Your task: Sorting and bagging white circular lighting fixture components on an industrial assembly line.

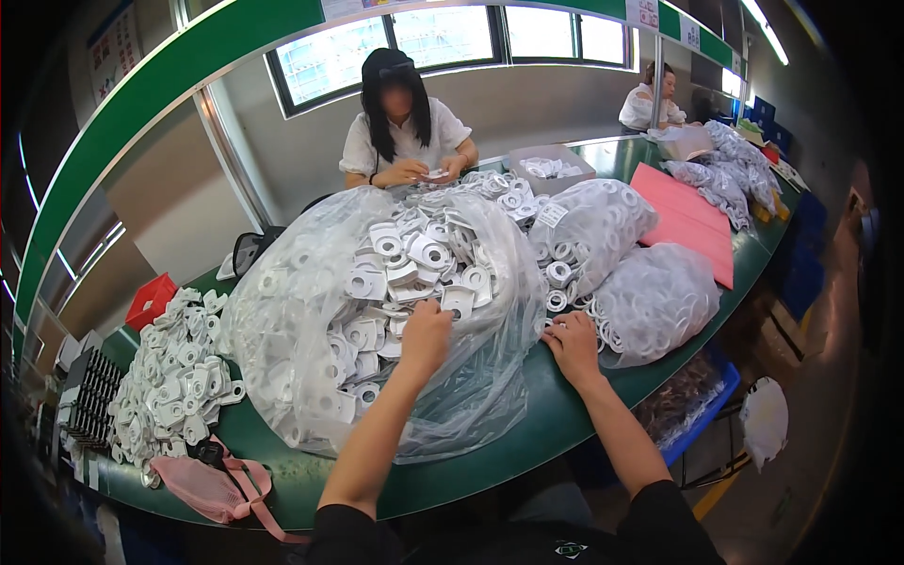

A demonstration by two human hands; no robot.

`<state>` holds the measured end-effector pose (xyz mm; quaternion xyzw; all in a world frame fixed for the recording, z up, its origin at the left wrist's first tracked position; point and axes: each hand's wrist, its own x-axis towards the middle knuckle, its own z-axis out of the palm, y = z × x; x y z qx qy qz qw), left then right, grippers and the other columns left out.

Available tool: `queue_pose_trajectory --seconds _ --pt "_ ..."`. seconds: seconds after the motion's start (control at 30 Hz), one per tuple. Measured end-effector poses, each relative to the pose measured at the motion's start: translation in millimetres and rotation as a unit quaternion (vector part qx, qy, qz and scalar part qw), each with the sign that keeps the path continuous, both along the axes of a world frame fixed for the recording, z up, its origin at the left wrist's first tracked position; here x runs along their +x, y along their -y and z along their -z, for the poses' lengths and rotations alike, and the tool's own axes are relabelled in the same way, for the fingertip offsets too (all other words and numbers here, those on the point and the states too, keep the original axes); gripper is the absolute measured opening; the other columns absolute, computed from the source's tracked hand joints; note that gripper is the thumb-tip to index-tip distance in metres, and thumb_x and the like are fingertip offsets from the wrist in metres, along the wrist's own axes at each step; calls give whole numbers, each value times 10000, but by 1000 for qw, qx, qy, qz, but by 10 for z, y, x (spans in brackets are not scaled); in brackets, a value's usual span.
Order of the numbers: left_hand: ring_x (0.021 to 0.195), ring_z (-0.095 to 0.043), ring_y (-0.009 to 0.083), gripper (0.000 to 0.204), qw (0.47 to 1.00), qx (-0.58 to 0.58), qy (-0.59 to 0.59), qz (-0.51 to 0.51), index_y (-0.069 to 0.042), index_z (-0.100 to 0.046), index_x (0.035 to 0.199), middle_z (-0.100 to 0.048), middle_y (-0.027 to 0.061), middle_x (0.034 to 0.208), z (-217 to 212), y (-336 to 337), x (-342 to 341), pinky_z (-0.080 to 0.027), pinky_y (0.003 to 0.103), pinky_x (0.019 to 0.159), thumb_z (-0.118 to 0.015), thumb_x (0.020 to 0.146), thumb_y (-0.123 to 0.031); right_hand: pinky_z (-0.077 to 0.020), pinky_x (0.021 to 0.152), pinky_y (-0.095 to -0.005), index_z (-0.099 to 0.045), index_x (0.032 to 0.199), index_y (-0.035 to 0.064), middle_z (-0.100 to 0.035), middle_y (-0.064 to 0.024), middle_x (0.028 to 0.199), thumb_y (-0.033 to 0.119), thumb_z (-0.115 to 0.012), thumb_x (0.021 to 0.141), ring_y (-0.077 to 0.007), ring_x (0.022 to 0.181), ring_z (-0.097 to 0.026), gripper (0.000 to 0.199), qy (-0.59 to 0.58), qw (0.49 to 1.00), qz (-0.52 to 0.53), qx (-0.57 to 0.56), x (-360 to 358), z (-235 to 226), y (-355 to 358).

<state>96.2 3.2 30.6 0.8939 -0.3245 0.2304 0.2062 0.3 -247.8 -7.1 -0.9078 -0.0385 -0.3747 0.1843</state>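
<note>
My left hand (427,336) is closed at the near side of a big clear plastic bag (282,348). Its fingertips are at the edge of a white plastic part (459,299), one of many flat pieces with a round hole heaped in the bag's mouth. To the right, my right hand (572,345) is low over the table, fingers slightly bent and apart. Its fingertips lie next to loose white rings (557,275) spilling from a clear bag of rings (603,221). A second bag of rings (659,297) stands just right of that hand.
More white parts (179,377) lie heaped on the green table (490,478) at left, near black stacked trays (89,400), a red bin (151,301) and a pink pouch (212,485). A co-worker (400,132) handles pieces opposite. Pink foam sheet (692,221) lies at right; a blue crate (702,414) stands below.
</note>
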Motion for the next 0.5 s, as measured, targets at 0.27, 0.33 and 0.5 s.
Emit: queue_pose_trajectory --seconds 0.27,0.33,0.5 --pt "1063 -448 330 155 997 9 71 1 -45 -605 784 -505 154 1106 -78 10 -77 -394 412 860 -671 686 -146 -409 754 -365 -658 817 59 -583 -62 891 110 -671 735 -251 868 -527 97 114 986 10 119 -17 -106 15" --pt "1131 -405 355 198 998 -24 54 14 -24 -590 776 -447 206 1208 -250 2 -247 -347 427 932 -693 698 -175 -413 759 -364 -658 835 55 -581 -69 900 95 -671 738 -256 874 -527 105 132 983 17 128 -53 -118 26" --pt "1063 -487 261 278 837 -396 -360 115 -51 -548 735 -494 157 1235 -9 -119 -638 -337 346 941 -507 911 -263 -425 787 -362 -653 887 72 -577 -88 940 67 -682 715 -274 903 -529 175 182 974 -79 110 -204 -280 -325"
